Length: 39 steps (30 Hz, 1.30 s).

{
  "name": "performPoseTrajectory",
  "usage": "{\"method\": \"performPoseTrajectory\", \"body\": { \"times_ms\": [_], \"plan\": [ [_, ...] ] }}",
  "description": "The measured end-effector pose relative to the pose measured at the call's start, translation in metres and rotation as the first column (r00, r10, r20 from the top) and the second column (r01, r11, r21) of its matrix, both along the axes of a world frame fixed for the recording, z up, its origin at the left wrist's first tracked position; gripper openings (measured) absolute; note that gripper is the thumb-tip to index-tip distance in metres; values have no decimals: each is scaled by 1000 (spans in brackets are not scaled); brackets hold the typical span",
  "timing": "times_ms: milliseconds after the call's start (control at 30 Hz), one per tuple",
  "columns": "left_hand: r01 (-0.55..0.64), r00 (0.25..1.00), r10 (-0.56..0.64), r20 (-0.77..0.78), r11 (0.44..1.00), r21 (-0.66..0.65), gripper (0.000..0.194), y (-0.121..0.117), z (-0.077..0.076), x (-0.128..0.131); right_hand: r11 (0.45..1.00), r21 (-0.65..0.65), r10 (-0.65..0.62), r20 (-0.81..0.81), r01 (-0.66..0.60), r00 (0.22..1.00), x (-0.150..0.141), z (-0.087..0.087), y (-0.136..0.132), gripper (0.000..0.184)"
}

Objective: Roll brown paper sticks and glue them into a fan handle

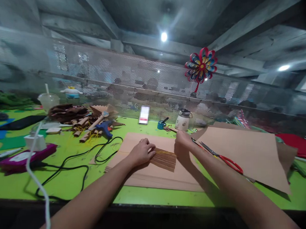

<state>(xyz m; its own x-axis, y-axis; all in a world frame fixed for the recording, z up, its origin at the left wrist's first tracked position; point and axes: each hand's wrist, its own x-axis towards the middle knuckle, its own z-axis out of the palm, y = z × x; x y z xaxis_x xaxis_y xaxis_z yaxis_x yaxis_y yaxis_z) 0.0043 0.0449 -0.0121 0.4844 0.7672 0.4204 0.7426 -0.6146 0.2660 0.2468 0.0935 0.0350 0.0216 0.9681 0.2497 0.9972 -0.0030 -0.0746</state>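
A pleated brown paper fan (164,159), tied with thin yellow thread, lies on flat kraft paper sheets (149,176) at the middle of the green table. My left hand (142,152) is closed on the left end of the pleated paper, fingers curled over it. Just to the right of the pleats, my right hand (182,141) has its fingers drawn together at the yellow thread. Red-handled scissors (223,158) rest on the paper right of my right arm.
A large kraft sheet (246,154) covers the right side. A blue glue gun (104,128) with black cable (69,164), paper rolls, a white charger (36,142), a purple box (23,156), a phone (144,114) and a small bottle (182,120) sit by a mesh wall with a paper pinwheel (201,66).
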Motion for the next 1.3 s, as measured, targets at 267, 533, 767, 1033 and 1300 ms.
{"method": "performPoseTrajectory", "body": {
  "times_ms": [267, 533, 767, 1033, 1300],
  "plan": [
    [12, 1000, -13, -13, 999, -33, 35, -2, 2, -1, 940, 339, 160, -347, -35, 924, 22, 26, 34, 50],
    [50, 998, -44, 46, 991, -128, 42, 3, 7, -3, 895, 323, 409, -327, -306, 852, 38, -32, -55, 26],
    [38, 998, -23, 56, 955, -294, 32, -8, 23, -13, 878, 87, 479, -145, -471, 866, 42, -48, -87, 11],
    [47, 989, -102, -109, 906, -422, 26, -2, 31, -28, 806, -19, 495, -528, -592, 690, 59, -34, -98, 16],
    [42, 981, -127, -149, 877, -478, 24, 6, 32, -38, 711, -132, 329, -806, -691, 492, 68, -10, -109, 29]
  ]
}}
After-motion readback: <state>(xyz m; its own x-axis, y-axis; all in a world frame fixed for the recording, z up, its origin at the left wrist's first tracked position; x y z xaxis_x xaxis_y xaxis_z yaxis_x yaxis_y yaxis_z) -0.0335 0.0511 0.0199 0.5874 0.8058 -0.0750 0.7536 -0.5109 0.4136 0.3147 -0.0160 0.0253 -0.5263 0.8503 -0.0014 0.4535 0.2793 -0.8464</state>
